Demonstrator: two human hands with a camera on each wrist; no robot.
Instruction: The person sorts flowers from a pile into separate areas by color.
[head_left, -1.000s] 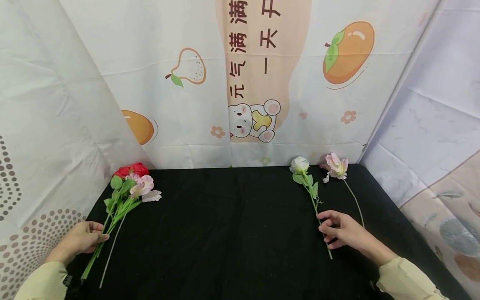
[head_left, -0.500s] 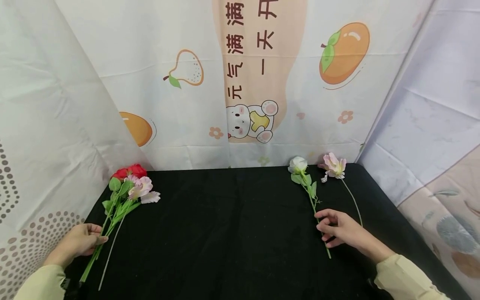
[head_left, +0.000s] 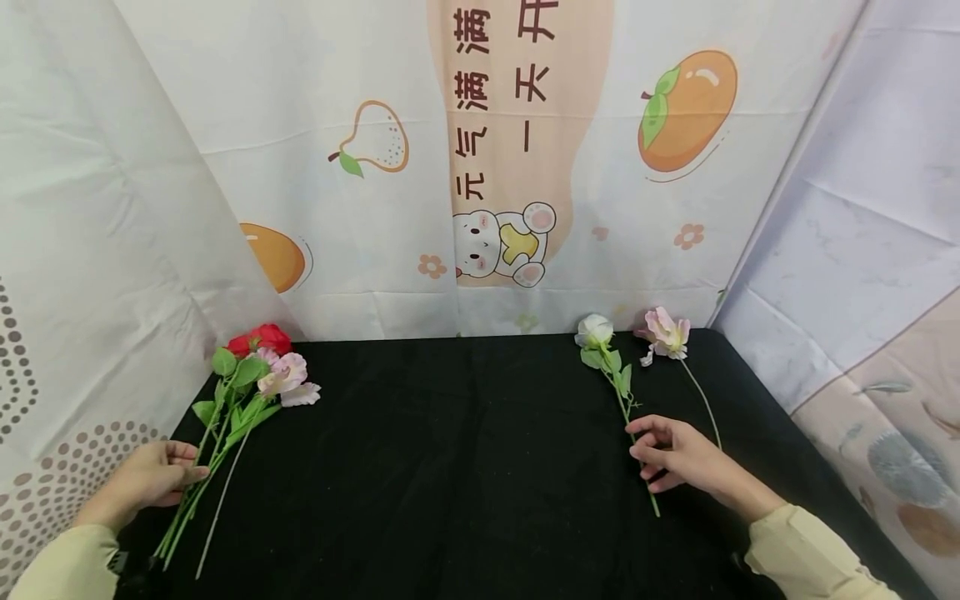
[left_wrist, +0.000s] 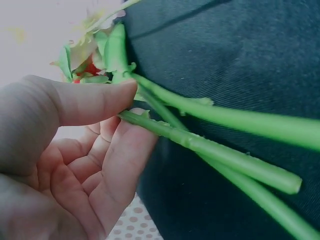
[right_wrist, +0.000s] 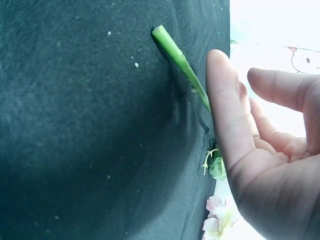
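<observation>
At the left of the table, in the head view, my left hand [head_left: 150, 477] pinches a green flower stem [left_wrist: 215, 154] between thumb and forefinger. Two other green stems cross close by in the left wrist view. Their tops gather in a bunch with red roses [head_left: 261, 338] and a pink flower [head_left: 285, 375]. On the right, my right hand [head_left: 678, 458] hovers over the stem of a white rose [head_left: 595, 331]. Its thumb and fingers stand apart in the right wrist view, and the green stem end [right_wrist: 172, 47] passes behind the nearest finger.
Beyond my right hand lies another pink flower [head_left: 666, 333] on a thin stem. A black cloth [head_left: 450, 467] covers the table. White printed curtains [head_left: 390, 217] rise at the back and both sides.
My left hand has shifted slightly left, drawing a leafy stem a little apart from the bunch. My right hand stays almost in place beside the white rose.
</observation>
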